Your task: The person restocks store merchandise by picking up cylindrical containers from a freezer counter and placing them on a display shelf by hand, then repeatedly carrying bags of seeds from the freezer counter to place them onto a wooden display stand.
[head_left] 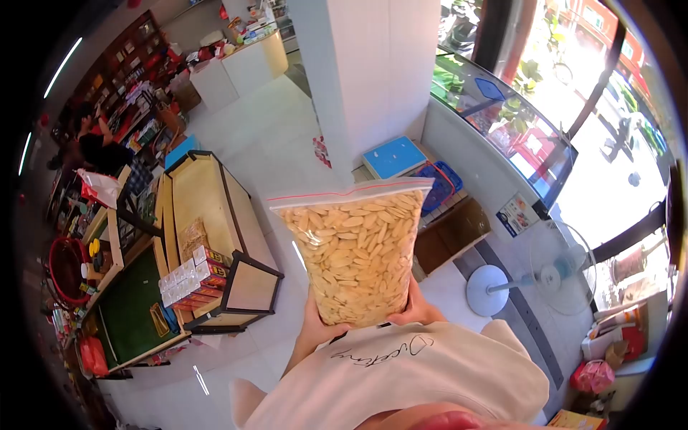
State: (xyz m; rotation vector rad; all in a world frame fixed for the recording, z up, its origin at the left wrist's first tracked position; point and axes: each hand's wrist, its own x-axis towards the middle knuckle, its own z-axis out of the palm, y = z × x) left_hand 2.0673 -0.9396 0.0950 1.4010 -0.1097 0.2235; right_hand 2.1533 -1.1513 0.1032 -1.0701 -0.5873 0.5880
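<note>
A clear zip bag of pale, flat seeds that look like pumpkin seeds stands upright in front of my chest. A red line runs along its closed top edge. My left hand grips the lower left corner, thumb on the front. On the opposite side, my right hand holds the lower right corner in the same way. The fingers behind and under the bag are hidden.
To the left stands a wooden display stand with stacked small boxes and a similar bag. At right are a standing fan, an open cardboard box and a blue box. A person is far left.
</note>
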